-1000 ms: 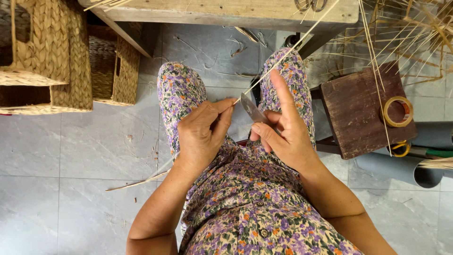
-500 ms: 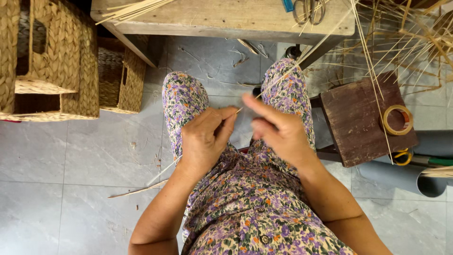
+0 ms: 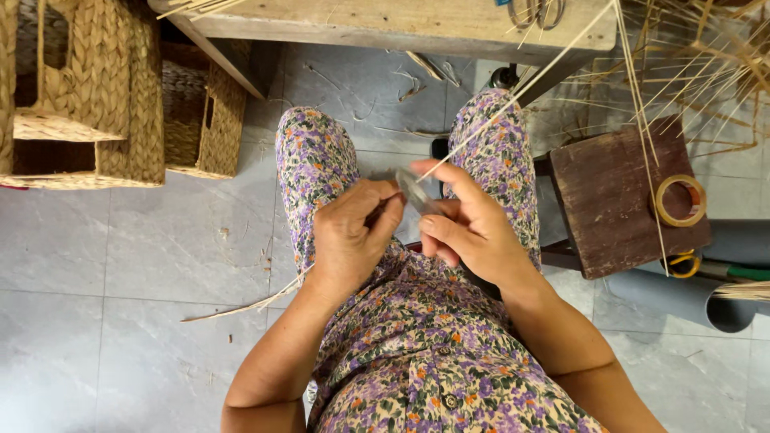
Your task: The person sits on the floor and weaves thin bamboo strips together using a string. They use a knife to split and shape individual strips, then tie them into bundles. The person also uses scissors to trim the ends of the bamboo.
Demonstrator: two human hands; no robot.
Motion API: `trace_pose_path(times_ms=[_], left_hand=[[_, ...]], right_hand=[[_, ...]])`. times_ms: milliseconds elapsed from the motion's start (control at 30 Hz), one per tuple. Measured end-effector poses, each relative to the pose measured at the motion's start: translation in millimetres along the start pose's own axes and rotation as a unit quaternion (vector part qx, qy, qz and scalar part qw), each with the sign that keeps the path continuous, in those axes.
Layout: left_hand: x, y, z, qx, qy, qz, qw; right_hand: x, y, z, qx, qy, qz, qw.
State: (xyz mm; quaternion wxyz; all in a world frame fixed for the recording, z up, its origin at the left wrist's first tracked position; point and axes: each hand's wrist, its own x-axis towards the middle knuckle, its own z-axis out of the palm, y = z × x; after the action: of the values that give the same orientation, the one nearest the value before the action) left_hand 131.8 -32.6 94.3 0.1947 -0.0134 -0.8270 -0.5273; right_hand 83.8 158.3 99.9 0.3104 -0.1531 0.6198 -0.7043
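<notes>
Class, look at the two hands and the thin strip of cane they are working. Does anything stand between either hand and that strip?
Nothing visible does. The left hand and the right hand both already grip the cane strip directly over the lap, with a small blade held against it between them.

We see purple-orange floral clothing (image 3: 417, 361), grey tiled floor (image 3: 120, 265), tan woven baskets (image 3: 104, 88), dark brown stool (image 3: 618, 200), yellow tape ring (image 3: 680, 200), pale straw strip (image 3: 513, 96), silvery blade (image 3: 413, 191).
</notes>
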Motion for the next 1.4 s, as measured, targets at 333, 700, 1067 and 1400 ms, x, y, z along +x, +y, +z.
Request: trace_pose_path(times_ms=[333, 700, 1067, 1400], left_hand=[[-7.3, -2.8, -3.7, 0.038, 0.0, 0.025, 0.999], [-9.5, -2.8, -5.3, 0.043, -0.005, 0.044, 0.998], [-20.2, -5.3, -20.7, 0.032, -0.027, 0.017, 0.999], [-17.4, -13.1, -43.9, 0.025, -0.083, -0.035, 0.996]], right_hand=[[7.5, 12.4, 2.8, -0.038, 0.008, -0.017, 0.999], [10.0, 14.7, -2.5, -0.029, 0.009, -0.018, 0.999], [11.7, 12.8, -34.7, 0.01, 0.102, -0.087, 0.991], [9.7, 18.4, -39.2, -0.004, 0.109, -0.087, 0.99]])
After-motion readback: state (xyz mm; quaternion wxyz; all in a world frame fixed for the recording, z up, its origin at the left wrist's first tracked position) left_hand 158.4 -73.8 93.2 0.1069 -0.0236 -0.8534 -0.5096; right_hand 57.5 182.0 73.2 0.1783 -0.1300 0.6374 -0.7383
